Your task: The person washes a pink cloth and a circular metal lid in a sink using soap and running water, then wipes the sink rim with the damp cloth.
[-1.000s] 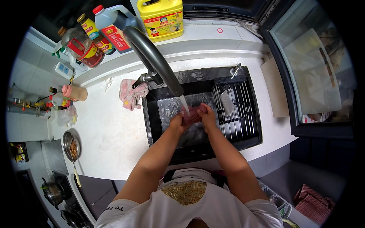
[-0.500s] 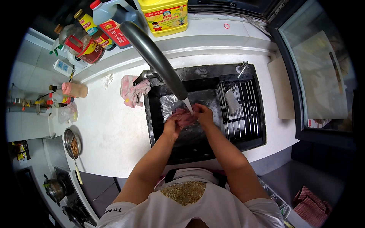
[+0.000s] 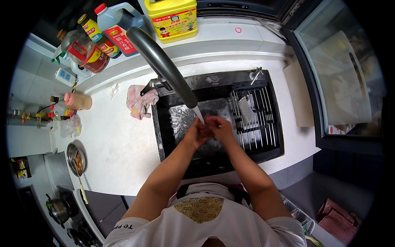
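Observation:
In the black sink [image 3: 164,142], my left hand [image 3: 195,133] and my right hand [image 3: 222,131] come together under the running tap [image 3: 175,80]. Between them is a soft, dark-pink thing [image 3: 210,120], blurred and mostly covered by my fingers; I cannot tell whether it is cloth or meat. Both hands are closed around it, the left from its left side and the right from its right. The water stream [image 3: 199,115] falls onto the hands and the pink thing.
A metal rack [image 3: 257,119] holding a grey scouring pad [image 3: 246,110] spans the sink's right side. A pink-and-white rag [image 3: 140,102] lies left of the tap. A steel pan [image 3: 76,159] with brown food sits far left. Bottles and a yellow jug [image 3: 173,20] line the back ledge.
My hands have drawn closer together, bunching the pink thing so that less of it shows. The whole view has shifted slightly.

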A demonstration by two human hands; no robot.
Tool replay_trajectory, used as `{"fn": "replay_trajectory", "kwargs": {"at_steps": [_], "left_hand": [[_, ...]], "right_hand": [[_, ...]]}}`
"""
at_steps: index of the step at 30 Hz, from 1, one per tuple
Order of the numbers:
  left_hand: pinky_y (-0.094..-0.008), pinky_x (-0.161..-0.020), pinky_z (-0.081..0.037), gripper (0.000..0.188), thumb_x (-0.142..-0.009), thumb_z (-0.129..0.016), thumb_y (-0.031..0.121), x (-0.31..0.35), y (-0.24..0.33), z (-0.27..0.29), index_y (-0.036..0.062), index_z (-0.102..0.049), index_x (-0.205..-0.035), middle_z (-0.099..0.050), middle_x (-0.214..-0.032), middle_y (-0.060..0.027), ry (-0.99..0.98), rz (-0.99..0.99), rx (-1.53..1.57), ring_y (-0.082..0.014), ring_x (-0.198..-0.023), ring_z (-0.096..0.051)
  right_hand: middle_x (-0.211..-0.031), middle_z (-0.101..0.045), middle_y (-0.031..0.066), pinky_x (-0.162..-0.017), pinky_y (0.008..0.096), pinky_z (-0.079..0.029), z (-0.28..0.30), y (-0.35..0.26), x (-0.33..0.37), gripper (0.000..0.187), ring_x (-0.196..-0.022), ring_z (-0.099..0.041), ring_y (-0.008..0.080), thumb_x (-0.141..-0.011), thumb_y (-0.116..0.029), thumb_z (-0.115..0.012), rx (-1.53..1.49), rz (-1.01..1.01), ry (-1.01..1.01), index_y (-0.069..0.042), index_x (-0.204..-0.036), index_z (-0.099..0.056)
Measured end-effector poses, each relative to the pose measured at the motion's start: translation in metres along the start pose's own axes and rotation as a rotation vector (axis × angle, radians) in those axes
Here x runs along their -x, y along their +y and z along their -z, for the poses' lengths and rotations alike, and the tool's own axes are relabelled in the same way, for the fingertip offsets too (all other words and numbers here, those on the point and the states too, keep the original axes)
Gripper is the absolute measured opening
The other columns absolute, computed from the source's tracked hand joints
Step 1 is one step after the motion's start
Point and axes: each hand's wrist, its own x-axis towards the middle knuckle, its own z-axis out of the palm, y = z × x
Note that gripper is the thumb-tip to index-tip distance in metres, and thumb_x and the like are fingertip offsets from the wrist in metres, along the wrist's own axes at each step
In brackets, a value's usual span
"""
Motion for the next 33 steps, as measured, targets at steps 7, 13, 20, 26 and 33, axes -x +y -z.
{"fn": "replay_trajectory", "kwargs": {"at_steps": [7,13,20,26,33], "left_hand": [[-0.0438,-0.092,-0.044,0.032,-0.089,-0.047,0.02,-0.019,-0.002,0.043,0.0025,-0.048,-0.115,-0.057,-0.109,-0.0138,-0.05,-0.1,0.03,-0.0272,-0.102,-0.055],[-0.0436,-0.092,-0.044,0.035,-0.085,-0.052,0.014,0.018,0.001,0.038,0.0004,-0.047,-0.117,-0.057,-0.11,-0.0149,-0.167,0.045,-0.103,-0.0295,-0.101,-0.056],[-0.0395,-0.09,-0.045,0.035,-0.088,-0.047,0.021,0.038,0.021,0.004,0.0004,-0.049,-0.115,-0.058,-0.109,-0.0148,-0.237,0.103,-0.035,-0.0277,-0.098,-0.058],[-0.043,-0.087,-0.046,0.051,-0.089,-0.039,0.045,0.012,0.017,0.016,0.0042,-0.05,-0.117,-0.057,-0.11,-0.0143,0.146,-0.052,-0.322,-0.0286,-0.101,-0.056],[-0.0462,-0.085,-0.044,0.051,-0.086,-0.041,0.048,0.007,0.01,0.015,0.0076,-0.049,-0.117,-0.054,-0.115,-0.0125,-0.109,0.038,-0.089,-0.0294,-0.103,-0.054]], "right_hand": [[-0.102,-0.06,0.0085,-0.074,0.0308,-0.046,-0.006,0.017,0.021,0.025,-0.09,-0.057,0.0213,-0.073,-0.01,-0.064,0.253,0.264,-0.255,-0.008,-0.098,-0.062],[-0.108,-0.056,0.0065,-0.081,0.0319,-0.044,-0.011,0.073,-0.024,0.039,-0.096,-0.055,0.0192,-0.084,-0.035,-0.057,-0.182,-0.284,0.145,-0.007,-0.111,-0.057],[-0.104,-0.06,0.0104,-0.082,0.0317,-0.047,-0.013,0.076,-0.023,0.033,-0.094,-0.058,0.0212,-0.084,-0.029,-0.056,-0.917,-0.578,-0.171,-0.005,-0.106,-0.057],[-0.095,-0.062,0.0094,-0.077,0.031,-0.05,-0.016,0.091,-0.03,0.026,-0.088,-0.061,0.0208,-0.078,-0.006,-0.052,-0.644,-0.384,0.165,-0.002,-0.103,-0.057],[-0.096,-0.058,0.0079,-0.075,0.0298,-0.048,-0.02,0.055,-0.009,0.035,-0.087,-0.057,0.0179,-0.076,-0.01,-0.06,-0.252,-0.25,-0.01,-0.003,-0.11,-0.052]]}}
